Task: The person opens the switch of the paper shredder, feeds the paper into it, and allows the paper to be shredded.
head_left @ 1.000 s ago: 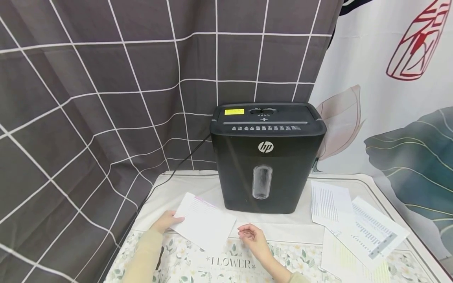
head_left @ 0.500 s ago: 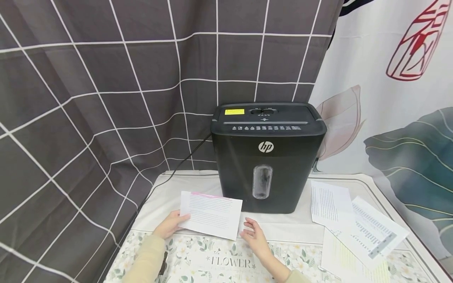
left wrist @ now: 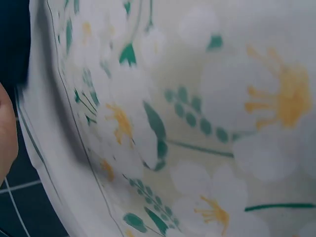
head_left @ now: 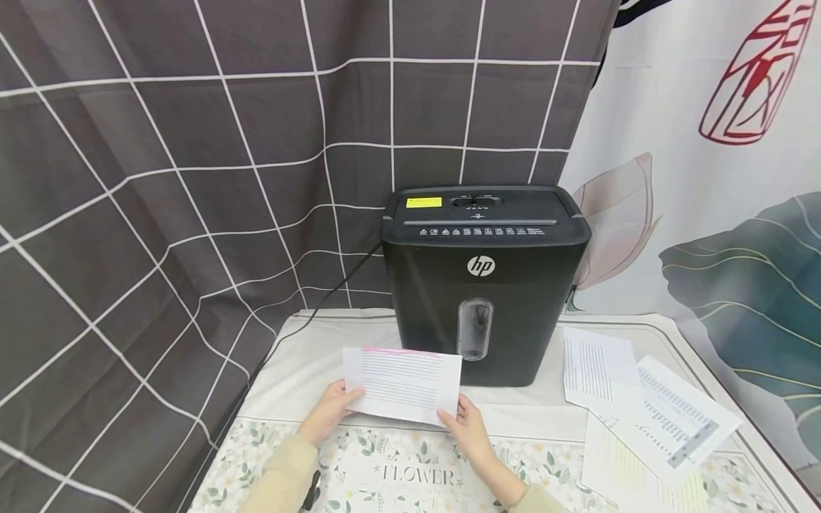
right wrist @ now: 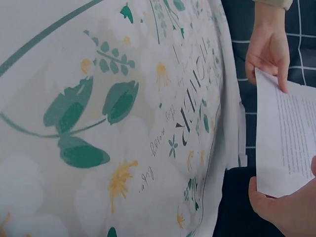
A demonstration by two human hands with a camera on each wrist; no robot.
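Note:
A white printed sheet of paper [head_left: 403, 385] with a pink strip along its top is held up by both hands in the head view. My left hand [head_left: 331, 412] pinches its left edge, thumb in front. At the lower right corner my right hand [head_left: 470, 433] grips it, thumb over the front. The right wrist view shows the same paper [right wrist: 286, 138] between the left hand [right wrist: 269, 54] and the right hand [right wrist: 286, 210]. Behind the paper stands a black HP paper shredder [head_left: 487, 306], its lower left front partly covered by the sheet. Only a sliver of left hand [left wrist: 7, 133] shows in the left wrist view.
Several printed sheets [head_left: 648, 420] lie overlapping on the right of the table. A flowered tablecloth [head_left: 410, 491] covers the table. A black cord [head_left: 327, 296] runs from the shredder down the left side. A dark checked curtain [head_left: 256, 142] hangs behind and at left.
The paper has been turned level and raised, its printed side now facing the camera, and moved right. My right hand, free of it before, has taken hold of its right corner.

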